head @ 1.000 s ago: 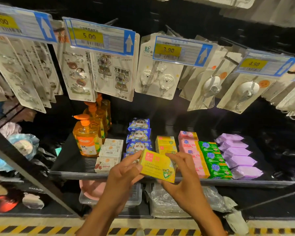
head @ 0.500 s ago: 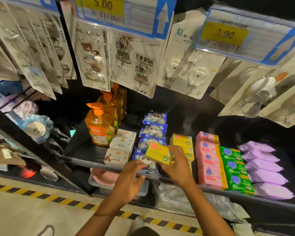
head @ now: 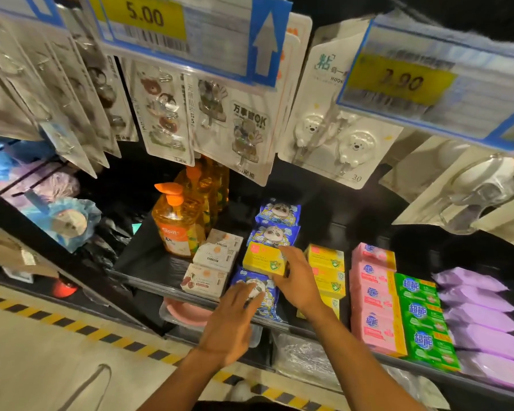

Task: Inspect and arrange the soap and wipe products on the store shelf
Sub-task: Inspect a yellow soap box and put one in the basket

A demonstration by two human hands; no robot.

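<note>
Yellow soap box (head: 261, 259) pinched in right hand (head: 298, 281) fingers, left hand (head: 232, 324) fingers flat on blue wipe pack (head: 269, 307)

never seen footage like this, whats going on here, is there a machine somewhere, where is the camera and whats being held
There is no machine: these are a person's two bare hands. The picture comes from a wide-angle camera worn on the head, looking forward and down, so the arms enter from below. On the black shelf stand, left to right, orange pump bottles, white soap boxes, blue wipe packs, yellow soap boxes, pink boxes, green boxes and purple packs. Hook packs and price tags hang above. The right hand grips one yellow box over the blue packs. The left hand, fingers straight, reaches onto the front wipe pack.
</note>
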